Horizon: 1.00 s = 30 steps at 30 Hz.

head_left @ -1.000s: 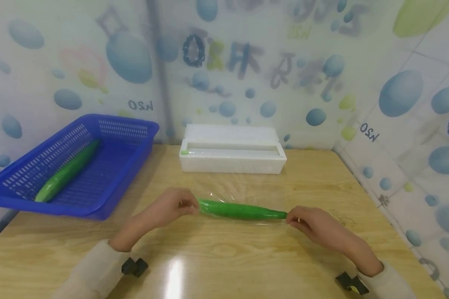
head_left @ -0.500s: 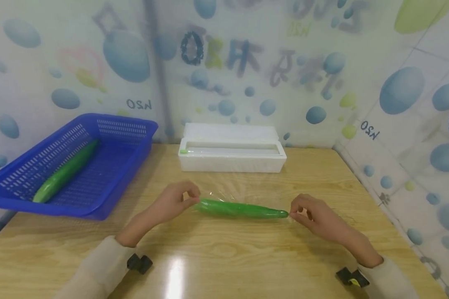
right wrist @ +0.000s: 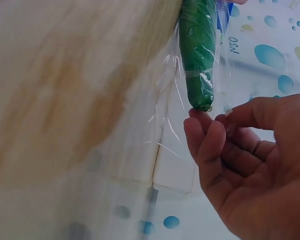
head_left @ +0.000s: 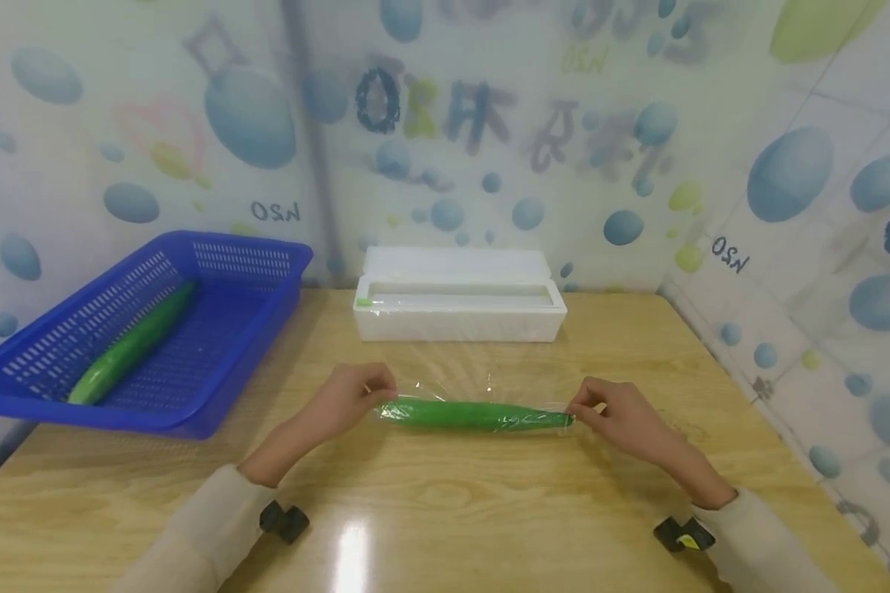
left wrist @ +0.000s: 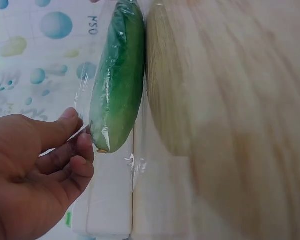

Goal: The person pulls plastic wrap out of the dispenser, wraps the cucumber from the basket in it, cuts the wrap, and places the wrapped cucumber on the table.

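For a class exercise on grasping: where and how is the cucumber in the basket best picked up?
Probably around the middle, coming from above: the cucumber is long and lies along the left wall of the open-topped basket. A grip across its width should keep it balanced. The left hand is nearer, though it pinches film.

1. Left on the counter (head_left: 445, 527): a basket (head_left: 248, 350), the first cucumber (head_left: 129, 350) lying inside.
2. Right of the basket, at the counter's back: a box (head_left: 489, 325), the wall (head_left: 445, 177) behind it.
3. Before the box: the second cucumber (head_left: 475, 416), lying crosswise in film (head_left: 433, 389).
4. At its left end, the left grip (head_left: 344, 397); at its right end, the right grip (head_left: 626, 416).
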Available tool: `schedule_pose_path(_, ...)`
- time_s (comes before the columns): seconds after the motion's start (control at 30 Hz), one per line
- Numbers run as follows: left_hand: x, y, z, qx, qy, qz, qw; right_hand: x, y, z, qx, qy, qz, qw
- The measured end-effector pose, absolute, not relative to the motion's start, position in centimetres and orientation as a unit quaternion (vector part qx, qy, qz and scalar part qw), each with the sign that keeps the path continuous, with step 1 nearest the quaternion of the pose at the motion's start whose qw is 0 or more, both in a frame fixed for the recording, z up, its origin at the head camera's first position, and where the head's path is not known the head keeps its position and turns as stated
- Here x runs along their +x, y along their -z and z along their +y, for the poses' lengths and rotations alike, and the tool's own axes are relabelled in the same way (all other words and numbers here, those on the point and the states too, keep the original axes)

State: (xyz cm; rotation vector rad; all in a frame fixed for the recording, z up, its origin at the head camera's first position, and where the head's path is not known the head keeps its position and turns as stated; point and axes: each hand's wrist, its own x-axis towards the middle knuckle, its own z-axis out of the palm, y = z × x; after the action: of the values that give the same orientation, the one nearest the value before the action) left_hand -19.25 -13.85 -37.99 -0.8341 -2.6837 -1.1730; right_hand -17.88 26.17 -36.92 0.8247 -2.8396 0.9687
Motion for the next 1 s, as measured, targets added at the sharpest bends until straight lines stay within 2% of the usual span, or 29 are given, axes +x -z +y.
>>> schedule_pose_path(0.23, -19.6, 38.3, -13.8, -0.282, 0.396, -0.873, 0.04, -18.5, 37.1, 25.9, 0.246, -0.293, -0.924, 0.003)
schedule_pose_path(0.4, -19.7, 38.5, -14.0, -0.278, 0.385, -0.879, 0.039, -18.7, 37.1, 26.0, 0.245, -0.302, -0.921, -0.036)
schedule_pose_path(0.8, -20.1, 38.7, -14.5, -0.309, 0.37, -0.873, 0.079, -19.5, 37.7, 26.5, 0.243, -0.379, -0.886, -0.113)
schedule_pose_path(0.9, -20.5, 38.9, -14.9, -0.294, 0.369, -0.88, 0.057, -19.5, 37.8, 26.6, 0.236, -0.39, -0.881, -0.124)
schedule_pose_path(1.0, -21.0, 39.3, -15.7, -0.267, 0.384, -0.884, 0.003, -19.5, 37.9, 26.8, 0.24, -0.39, -0.881, -0.12)
